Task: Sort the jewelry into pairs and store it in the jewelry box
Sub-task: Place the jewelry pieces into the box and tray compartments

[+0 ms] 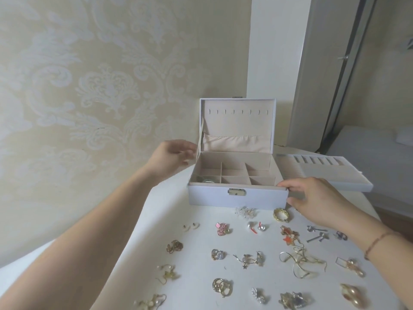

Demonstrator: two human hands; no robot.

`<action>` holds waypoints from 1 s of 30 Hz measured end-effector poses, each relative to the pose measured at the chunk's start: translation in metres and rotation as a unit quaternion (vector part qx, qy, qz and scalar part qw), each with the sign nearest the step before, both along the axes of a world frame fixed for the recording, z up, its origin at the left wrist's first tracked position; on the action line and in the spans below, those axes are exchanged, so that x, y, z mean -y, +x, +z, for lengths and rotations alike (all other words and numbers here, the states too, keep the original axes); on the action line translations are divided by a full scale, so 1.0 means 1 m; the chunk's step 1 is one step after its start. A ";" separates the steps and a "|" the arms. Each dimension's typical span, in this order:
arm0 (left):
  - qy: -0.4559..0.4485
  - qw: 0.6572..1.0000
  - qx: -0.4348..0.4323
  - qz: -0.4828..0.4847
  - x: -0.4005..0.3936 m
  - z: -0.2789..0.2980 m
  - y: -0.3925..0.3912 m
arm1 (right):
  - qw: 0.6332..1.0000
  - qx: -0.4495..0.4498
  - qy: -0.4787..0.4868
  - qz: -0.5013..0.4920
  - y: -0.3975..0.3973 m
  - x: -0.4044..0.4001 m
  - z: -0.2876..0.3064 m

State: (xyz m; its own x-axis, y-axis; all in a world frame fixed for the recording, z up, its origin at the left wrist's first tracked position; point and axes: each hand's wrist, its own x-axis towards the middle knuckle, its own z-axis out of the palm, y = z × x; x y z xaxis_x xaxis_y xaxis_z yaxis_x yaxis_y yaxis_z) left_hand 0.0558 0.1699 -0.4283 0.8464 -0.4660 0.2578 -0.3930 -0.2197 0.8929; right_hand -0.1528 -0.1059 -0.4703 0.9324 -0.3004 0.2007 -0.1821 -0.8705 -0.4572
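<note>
A white jewelry box stands open on the white table, its lid upright and its beige compartments showing. One small item lies in the front left compartment. My right hand grips the box's front right corner, thumb on the rim. My left hand hovers by the box's back left side with relaxed fingers, holding nothing. Several small groups of jewelry lie in rows in front of the box: a gold ring, pink earrings, gold hoops, a tangled gold chain.
The box's removable tray with ring slots lies to the right of the box. A patterned wall is close behind on the left. The table edge falls off at the right, beyond my right wrist.
</note>
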 end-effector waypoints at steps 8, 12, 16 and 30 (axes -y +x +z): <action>0.094 0.986 -0.132 -0.040 -0.023 -0.047 -0.003 | 1.000 0.002 0.011 -0.001 0.003 0.001 0.000; 0.038 0.997 -0.041 0.056 -0.020 -0.043 -0.005 | 1.000 0.007 0.026 -0.005 0.004 0.000 0.000; -0.041 0.998 0.042 0.020 -0.007 -0.023 -0.008 | 1.000 0.007 0.027 -0.005 0.005 0.000 0.000; 0.119 0.973 0.184 -0.071 -0.022 -0.065 -0.009 | 0.999 -0.014 0.025 0.015 -0.003 -0.007 0.006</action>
State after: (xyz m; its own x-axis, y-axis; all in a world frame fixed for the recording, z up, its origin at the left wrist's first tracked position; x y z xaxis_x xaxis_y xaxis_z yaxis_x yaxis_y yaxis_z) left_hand 0.0464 0.1916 -0.4938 0.6405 -0.6550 0.4009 -0.7174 -0.3241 0.6167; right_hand -0.1558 -0.0990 -0.4642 0.9460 -0.2820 0.1596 -0.1703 -0.8518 -0.4955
